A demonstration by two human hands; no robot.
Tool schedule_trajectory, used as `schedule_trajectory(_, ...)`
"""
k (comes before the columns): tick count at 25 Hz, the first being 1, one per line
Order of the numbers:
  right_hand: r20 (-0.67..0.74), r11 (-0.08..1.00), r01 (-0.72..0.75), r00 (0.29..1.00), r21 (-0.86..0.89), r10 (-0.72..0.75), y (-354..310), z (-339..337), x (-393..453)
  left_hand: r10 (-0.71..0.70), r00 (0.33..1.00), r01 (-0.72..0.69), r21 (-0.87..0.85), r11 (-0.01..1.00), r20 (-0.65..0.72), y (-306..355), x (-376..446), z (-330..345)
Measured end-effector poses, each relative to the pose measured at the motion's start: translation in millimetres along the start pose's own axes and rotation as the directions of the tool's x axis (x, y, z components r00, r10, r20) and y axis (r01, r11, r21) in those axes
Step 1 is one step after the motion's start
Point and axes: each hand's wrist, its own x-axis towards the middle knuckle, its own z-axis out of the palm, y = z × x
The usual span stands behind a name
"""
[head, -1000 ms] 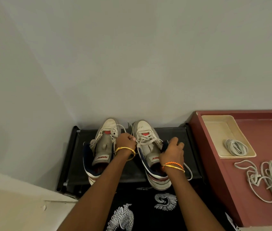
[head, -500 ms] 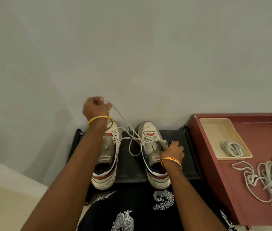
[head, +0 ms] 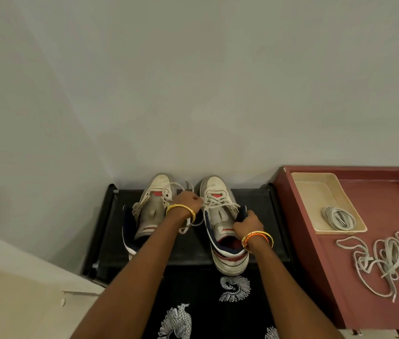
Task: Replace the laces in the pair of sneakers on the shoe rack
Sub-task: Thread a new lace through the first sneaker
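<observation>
Two worn white sneakers stand toes to the wall on a black shoe rack (head: 262, 216). The left sneaker (head: 153, 204) shows no lace across its tongue. The right sneaker (head: 220, 216) has a white lace (head: 218, 203) crossing its front eyelets. My left hand (head: 186, 200) is between the two shoes, fingers closed on that lace, with loose lace hanging below the wrist. My right hand (head: 247, 222) grips the right sneaker's dark collar on its right side.
A dark red table (head: 377, 265) stands to the right of the rack. On it sits a cream tray (head: 311, 192) holding a coiled white lace (head: 340, 217), and a loose tangle of laces (head: 387, 260) lies in front. A plain wall rises close behind the shoes.
My left hand, raised high up-left with the lace pulled taut half a second ago, has come back down to the right sneaker's eyelets. The right hand has stayed on the shoe's collar.
</observation>
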Motion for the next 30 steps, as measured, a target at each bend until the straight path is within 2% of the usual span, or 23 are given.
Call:
schedule_trajectory(1, -0.007, 1.000, 0.003, 1.000, 0.022, -0.003, 2, 1, 0, 0.013, 1.000, -0.014, -0.058, 0.998, -0.002, -6, 1, 12)
schedule_trajectory(4, -0.063, 0.996, 0.018, 0.998, 0.088, -0.013, 6, 5, 1, 0.014, 0.985, -0.074, -0.352, 0.933, -0.171, -22, 4, 34)
schedule_trajectory(5, -0.081, 0.994, 0.022, 0.997, 0.111, -0.013, 7, 7, 1, 0.025, 0.980, -0.102, -0.387, 0.916, -0.199, -26, 4, 38)
schedule_trajectory(9, -0.132, 0.989, 0.016, 0.991, 0.146, 0.004, 7, 13, 5, 0.233, 0.939, -0.288, -0.213, 0.934, -0.252, -34, 10, 47)
schedule_trajectory(12, -0.182, 0.994, 0.017, 0.983, 0.104, 0.002, 6, 14, 5, 0.204, 0.915, -0.251, -0.094, 0.963, -0.349, -34, 14, 42)
schedule_trajectory(16, -0.224, 0.998, 0.002, 0.975, 0.060, 0.011, 2, 16, 4, 0.159, 0.784, -0.193, 0.008, 0.981, -0.600, -17, 14, 6)
schedule_trajectory(19, -0.235, 0.999, -0.005, 0.972, 0.045, 0.016, 1, 16, 4, 0.018, 0.645, -0.229, -0.171, 0.958, -0.764, 11, 6, -48)
schedule_trajectory(21, -0.233, 0.999, -0.005, 0.972, 0.039, 0.015, 2, 17, 4, -0.055, 0.555, -0.394, -0.321, 0.861, -0.830, 31, -2, -90)
schedule_trajectory(22, -0.231, 0.999, -0.004, 0.973, 0.038, 0.013, 2, 17, 4, -0.111, 0.555, -0.485, -0.429, 0.762, -0.824, 38, -5, -107)
schedule_trajectory(23, -0.229, 0.999, -0.001, 0.973, 0.039, 0.010, 2, 17, 3, -0.180, 0.598, -0.534, -0.556, 0.637, -0.781, 45, -6, -119)
schedule_trajectory(24, -0.227, 0.999, 0.003, 0.974, 0.045, 0.007, 3, 17, 3, -0.245, 0.655, -0.522, -0.662, 0.538, -0.715, 49, -5, -123)
schedule_trajectory(25, -0.224, 0.999, 0.006, 0.975, 0.052, 0.006, 3, 16, 3, -0.279, 0.701, -0.474, -0.721, 0.506, -0.657, 50, -3, -123)
schedule_trajectory(26, -0.221, 0.998, 0.009, 0.975, 0.060, 0.005, 4, 17, 3, -0.273, 0.739, -0.392, -0.723, 0.570, -0.616, 48, 1, -117)
schedule_trajectory(27, -0.218, 0.998, 0.010, 0.976, 0.063, 0.004, 4, 17, 4, -0.221, 0.781, -0.295, -0.656, 0.694, -0.584, 42, 7, -106)
schedule_trajectory(28, -0.216, 0.998, 0.011, 0.976, 0.063, 0.003, 4, 17, 4, -0.132, 0.847, -0.194, -0.531, 0.825, -0.515, 35, 11, -92)
schedule_trajectory(29, -0.215, 0.998, 0.012, 0.977, 0.062, 0.001, 4, 17, 3, -0.039, 0.922, -0.114, -0.364, 0.924, -0.386, 27, 12, -73)
schedule_trajectory(30, -0.214, 0.998, 0.014, 0.977, 0.061, -0.001, 4, 18, 4, 0.034, 0.973, -0.078, -0.184, 0.980, -0.230, 19, 10, -54)
